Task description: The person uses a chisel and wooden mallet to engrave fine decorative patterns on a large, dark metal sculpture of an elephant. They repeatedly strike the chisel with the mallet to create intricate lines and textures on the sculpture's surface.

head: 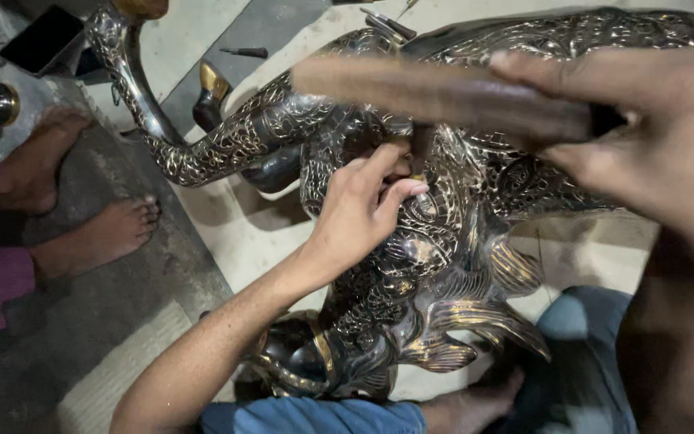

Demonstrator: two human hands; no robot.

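Your left hand (359, 210) pinches a small chisel-like punch (421, 153) between thumb and bent fingers (402, 191), its tip set against the engraved flank of a large ornate metal animal figure (443, 241) lying on its side on the floor. Your right hand (652, 145), closed around a wooden hammer handle (443, 92), hangs above and to the right of those fingers, blurred with motion.

To strike well, judge that the punch should stay steady and square to the metal, the left fingertips kept low on the shank and clear of its head. Short, even blows would suit the fine scrollwork. The figure's curved surface could let the tip skate, so bracing the heel of the left hand on the body looks wise.

Outward from the fingers, the figure's long curved part (162, 120) sweeps up and to the left. Beyond it, another person's bare feet (114, 229) rest on the grey floor (122, 321), and a dark phone-like slab (42, 38) lies farther off at upper left. Your own knee in blue cloth (580, 354) sits below right.
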